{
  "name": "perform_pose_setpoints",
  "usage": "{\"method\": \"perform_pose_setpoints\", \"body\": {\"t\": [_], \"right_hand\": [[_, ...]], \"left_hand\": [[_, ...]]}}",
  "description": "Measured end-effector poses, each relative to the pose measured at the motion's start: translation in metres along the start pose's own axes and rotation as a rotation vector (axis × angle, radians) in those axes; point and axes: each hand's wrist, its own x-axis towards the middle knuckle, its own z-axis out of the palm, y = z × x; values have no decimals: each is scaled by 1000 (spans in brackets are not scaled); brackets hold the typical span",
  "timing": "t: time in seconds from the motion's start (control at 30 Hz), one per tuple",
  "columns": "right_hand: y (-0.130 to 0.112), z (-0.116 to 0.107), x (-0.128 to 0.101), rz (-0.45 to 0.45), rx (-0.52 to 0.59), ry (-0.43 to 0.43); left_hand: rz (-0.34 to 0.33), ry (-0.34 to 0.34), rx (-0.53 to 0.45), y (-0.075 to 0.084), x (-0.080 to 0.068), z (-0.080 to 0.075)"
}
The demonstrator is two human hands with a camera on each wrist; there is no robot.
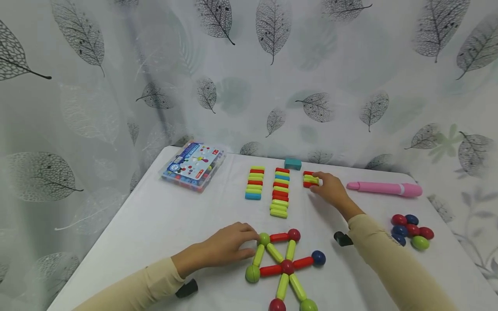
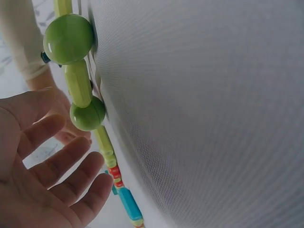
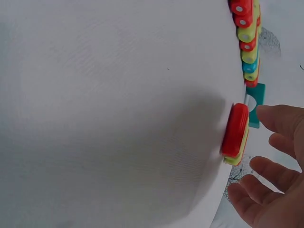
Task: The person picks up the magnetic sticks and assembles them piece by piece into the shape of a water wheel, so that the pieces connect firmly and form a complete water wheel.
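head view: the right hand [image 1: 330,190] reached a short stack of red and yellow rods [image 1: 310,179] at the desk's [image 1: 155,224] far side, fingers spread, gripping nothing — the left hand [image 1: 225,248], relaxed, touched the rod-and-ball figure [image 1: 285,268]; a nudge could pull magnetic joints apart.

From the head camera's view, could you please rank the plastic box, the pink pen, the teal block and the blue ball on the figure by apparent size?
1. plastic box
2. pink pen
3. teal block
4. blue ball, roughly like the block; it lies nearer the camera, so that order is unsure.
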Motion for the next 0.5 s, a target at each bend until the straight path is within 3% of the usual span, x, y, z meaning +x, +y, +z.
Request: {"method": "perform_pose_setpoints", "body": {"t": [0.23,0.5], "right_hand": [[-3,9,1,-49,-119,45],[1,8,3,-48,-112,35]], "left_hand": [[9,-23,12,2,1,0],[4,-44,10,6,2,2]]}}
